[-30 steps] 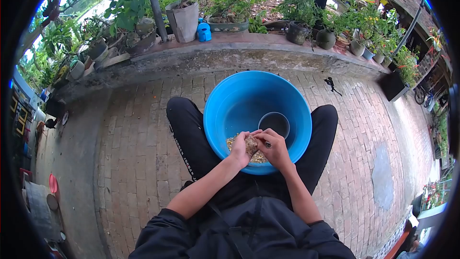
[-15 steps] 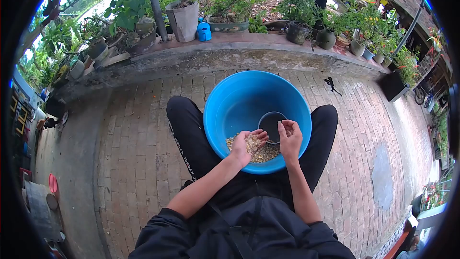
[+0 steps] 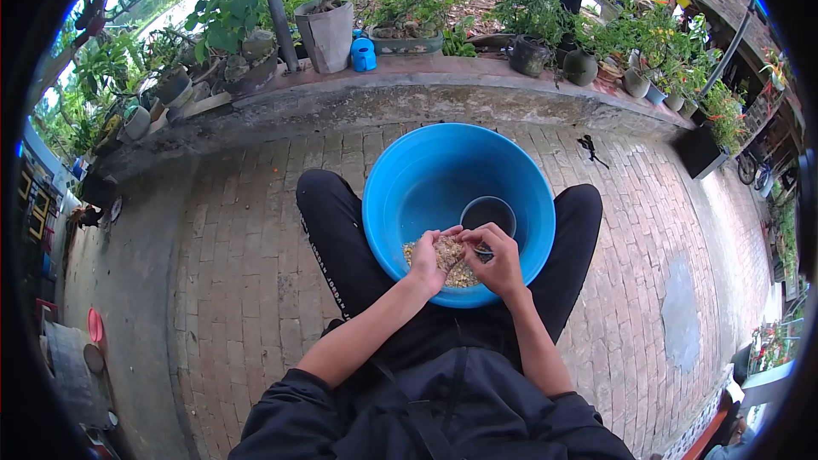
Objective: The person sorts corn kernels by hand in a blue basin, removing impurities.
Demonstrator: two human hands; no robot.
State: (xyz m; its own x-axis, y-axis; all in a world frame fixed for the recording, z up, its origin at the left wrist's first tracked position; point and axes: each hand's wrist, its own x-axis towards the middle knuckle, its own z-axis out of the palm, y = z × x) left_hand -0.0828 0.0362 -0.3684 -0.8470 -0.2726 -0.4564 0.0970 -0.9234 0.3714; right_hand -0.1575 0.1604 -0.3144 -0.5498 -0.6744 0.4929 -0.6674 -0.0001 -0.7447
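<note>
A large blue basin (image 3: 409, 162) stands between my knees. Pale yellow-brown grains (image 3: 460, 275) lie in its near part, and a small dark round bowl (image 3: 488, 214) sits inside toward the right. My left hand (image 3: 429, 261) is cupped palm up over the grains, with a heap of them in the palm. Over the near edge of the bowl, my right hand (image 3: 495, 260) has its fingers pinched together at the left palm's heap. Whatever is between those fingertips is too small to make out.
Beyond the basin runs a low concrete ledge (image 3: 358, 102) with potted plants and a blue watering can (image 3: 363, 54). Brick paving (image 3: 247, 264) surrounds me. A dark planter (image 3: 701, 152) stands at the right, a pink-red basin (image 3: 95, 324) at the left.
My right hand has moved left and slightly down from beside the small bowl to the left palm, its fingertips now at the grains. My left hand has stayed nearly in place, still cupped.
</note>
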